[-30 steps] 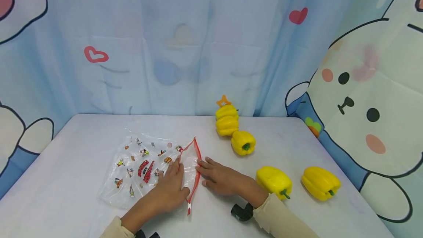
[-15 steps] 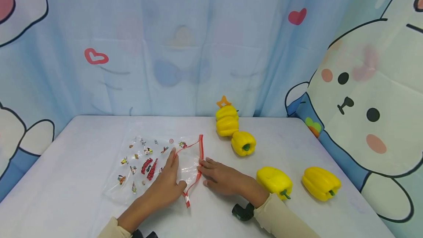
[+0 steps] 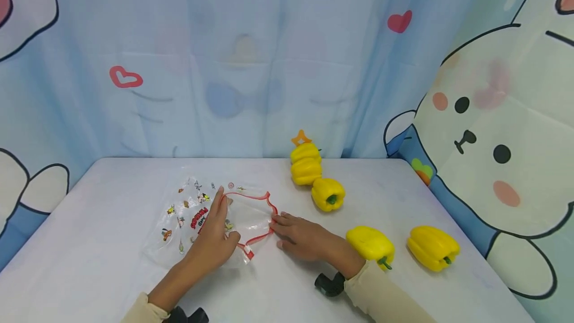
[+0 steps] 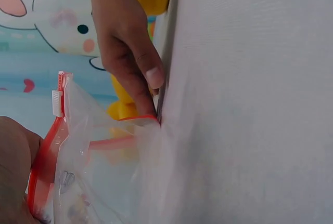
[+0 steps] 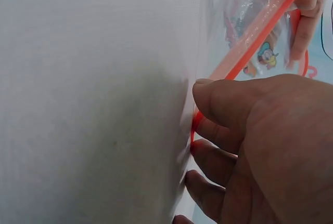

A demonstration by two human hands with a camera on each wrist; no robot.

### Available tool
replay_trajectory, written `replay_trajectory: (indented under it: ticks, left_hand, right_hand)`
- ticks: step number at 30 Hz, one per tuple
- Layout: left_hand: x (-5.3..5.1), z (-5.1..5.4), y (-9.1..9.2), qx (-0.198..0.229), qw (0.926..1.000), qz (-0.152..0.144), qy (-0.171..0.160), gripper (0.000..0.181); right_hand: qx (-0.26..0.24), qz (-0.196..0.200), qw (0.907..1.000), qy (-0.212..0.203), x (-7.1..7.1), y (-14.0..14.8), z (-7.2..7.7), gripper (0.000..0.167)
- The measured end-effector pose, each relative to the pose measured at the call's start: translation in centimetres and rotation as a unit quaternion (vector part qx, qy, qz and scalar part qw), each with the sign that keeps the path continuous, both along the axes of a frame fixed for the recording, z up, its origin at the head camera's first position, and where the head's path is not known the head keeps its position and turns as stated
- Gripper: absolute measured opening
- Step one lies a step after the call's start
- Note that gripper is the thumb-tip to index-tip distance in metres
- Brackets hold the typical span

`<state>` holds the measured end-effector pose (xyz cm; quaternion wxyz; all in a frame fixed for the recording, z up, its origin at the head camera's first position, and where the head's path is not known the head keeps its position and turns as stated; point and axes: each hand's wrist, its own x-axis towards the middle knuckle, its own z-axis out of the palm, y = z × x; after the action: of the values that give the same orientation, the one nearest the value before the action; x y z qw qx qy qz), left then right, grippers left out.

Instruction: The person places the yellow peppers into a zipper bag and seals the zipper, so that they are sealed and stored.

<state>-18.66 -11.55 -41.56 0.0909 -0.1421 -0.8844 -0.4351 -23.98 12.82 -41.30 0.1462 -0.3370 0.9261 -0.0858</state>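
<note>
Likely opening bag (image 3: pixel 185 216): left grip (image 3: pixel 212 241) spread against upper rim (image 4: pixel 46 154); right grip (image 3: pixel 302 237), fingers extended, on lower rim (image 5: pixel 255 36); next probably needs wider parting.

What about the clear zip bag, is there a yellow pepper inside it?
No, the yellow peppers all lie on the white table, outside the clear zip bag.

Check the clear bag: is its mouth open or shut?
Open: the clear bag shows its red zip edges parted, leaving a gap between.
</note>
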Motion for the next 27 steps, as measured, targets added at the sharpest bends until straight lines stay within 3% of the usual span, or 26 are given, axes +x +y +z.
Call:
replay_trajectory:
  ticks: [5,10,13,19,27]
  left_hand:
    - [-0.1,0.6,-0.6,0.015,0.9999,0.006,0.004,0.079]
    - [-0.1,0.0,-0.4,0.012,0.9999,0.003,-0.007,0.079]
    - [0.0,-0.4,-0.2,0.009,0.9999,-0.005,-0.011,0.08]
    - [0.1,0.0,-0.2,0.02,0.9998,-0.007,-0.001,0.08]
    - [0.0,0.7,-0.5,0.039,0.9991,-0.003,-0.019,0.079]
  right_hand:
    - [0.004,-0.005,1.0,-0.002,-0.1,-0.2,0.2,0.059]
    - [-0.02,-0.007,0.9995,0.023,-0.3,0.0,0.0,0.055]
    - [-0.065,-0.016,0.9972,0.034,-0.5,0.2,-0.1,0.051]
    - [-0.17,-0.033,0.9837,0.048,-0.5,0.3,0.3,0.047]
    - [-0.223,-0.08,0.9627,0.13,-0.5,0.3,0.1,0.043]
